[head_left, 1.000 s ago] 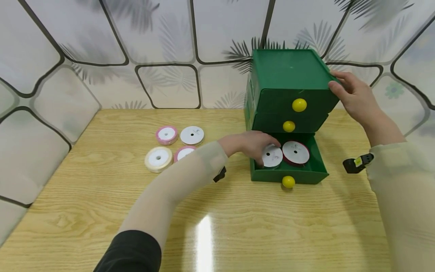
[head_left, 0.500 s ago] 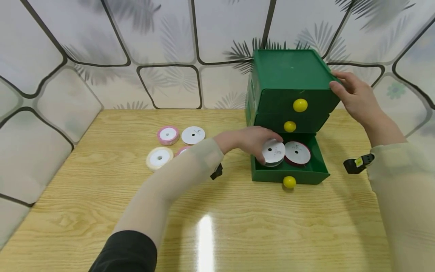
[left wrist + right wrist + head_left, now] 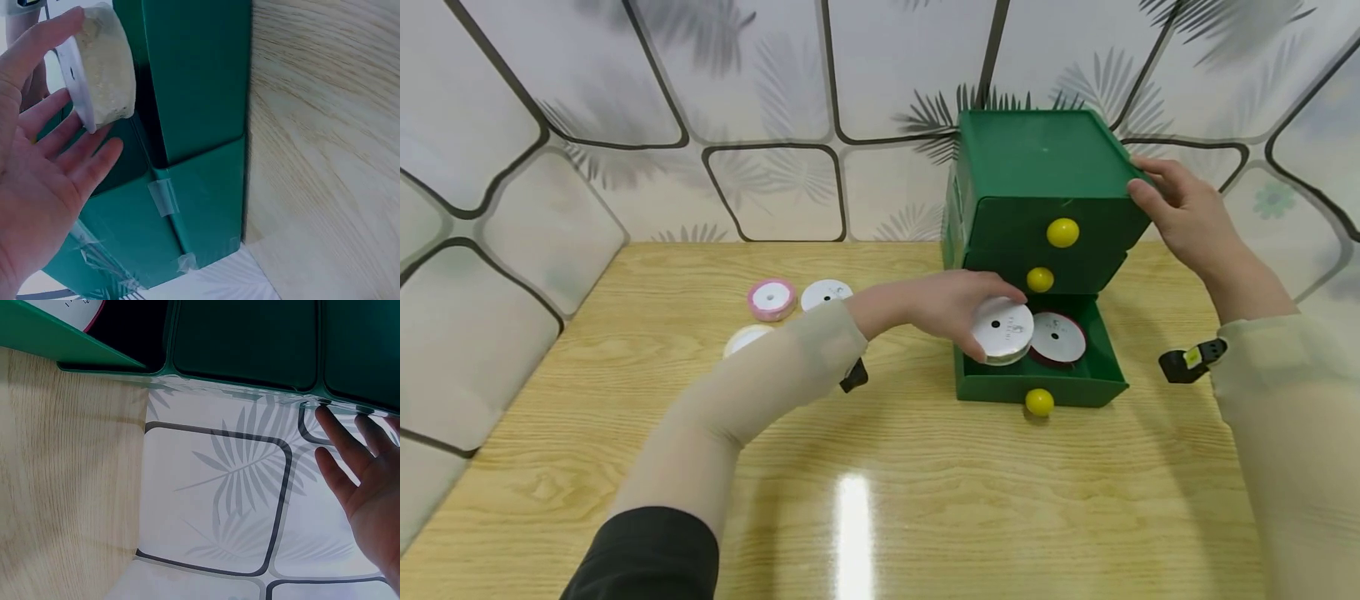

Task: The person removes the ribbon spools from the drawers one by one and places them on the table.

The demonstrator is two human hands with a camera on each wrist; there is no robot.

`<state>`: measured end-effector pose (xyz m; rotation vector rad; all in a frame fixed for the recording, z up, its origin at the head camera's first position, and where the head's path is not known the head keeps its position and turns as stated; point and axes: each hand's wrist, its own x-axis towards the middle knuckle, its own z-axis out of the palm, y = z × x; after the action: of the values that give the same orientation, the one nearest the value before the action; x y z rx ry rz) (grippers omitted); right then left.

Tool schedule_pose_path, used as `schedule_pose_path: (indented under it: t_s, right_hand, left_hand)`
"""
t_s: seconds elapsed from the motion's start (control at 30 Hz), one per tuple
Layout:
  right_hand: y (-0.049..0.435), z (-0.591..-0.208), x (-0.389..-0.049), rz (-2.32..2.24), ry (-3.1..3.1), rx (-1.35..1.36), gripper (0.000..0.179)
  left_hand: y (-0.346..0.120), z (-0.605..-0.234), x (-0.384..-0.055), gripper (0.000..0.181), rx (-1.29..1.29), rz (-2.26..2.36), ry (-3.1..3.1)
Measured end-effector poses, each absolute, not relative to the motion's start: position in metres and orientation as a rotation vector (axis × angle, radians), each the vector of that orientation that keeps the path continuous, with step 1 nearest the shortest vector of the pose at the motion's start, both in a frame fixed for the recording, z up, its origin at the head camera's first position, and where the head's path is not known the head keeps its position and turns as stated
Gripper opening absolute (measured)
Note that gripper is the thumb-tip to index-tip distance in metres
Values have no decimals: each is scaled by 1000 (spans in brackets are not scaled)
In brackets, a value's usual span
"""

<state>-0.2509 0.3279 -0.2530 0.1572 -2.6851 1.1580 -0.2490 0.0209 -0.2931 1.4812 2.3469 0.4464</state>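
Observation:
My left hand (image 3: pixel 951 308) grips a white-faced ribbon spool (image 3: pixel 1002 330) between thumb and fingers, over the left part of the pulled-out bottom drawer (image 3: pixel 1037 388). In the left wrist view the spool (image 3: pixel 103 65) is tilted on edge and shows cream ribbon. A second ribbon spool (image 3: pixel 1057 337), red-edged with a white face, lies in the drawer on the right. My right hand (image 3: pixel 1187 212) touches the upper right edge of the green drawer cabinet (image 3: pixel 1037 154). The right wrist view has its fingers fairly straight against the cabinet's side.
On the wooden table (image 3: pixel 955 500), left of the cabinet, lie a pink ribbon spool (image 3: pixel 771 298), a white one (image 3: pixel 825 292) and a cream one (image 3: pixel 745 338), the last partly behind my left sleeve. The two upper drawers with yellow knobs (image 3: pixel 1062 232) are closed. A patterned wall stands behind.
My left hand has lifted the spool slightly from the drawer, and the left forearm has shifted left, now covering a pink spool on the table. My right hand stays put.

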Motion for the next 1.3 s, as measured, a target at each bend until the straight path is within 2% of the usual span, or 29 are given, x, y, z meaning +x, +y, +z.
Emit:
schedule_pose_path:
  t_s: [0.27, 1.3]
  right_hand:
    - [328, -252, -251, 1149, -2692, 164, 54]
    - [327, -254, -249, 1177, -2680, 155, 54]
  left_hand:
    - [-11, -292, -243, 83, 1500, 550, 2370]
    - [-126, -308, -217, 79, 1240, 1078, 2506]
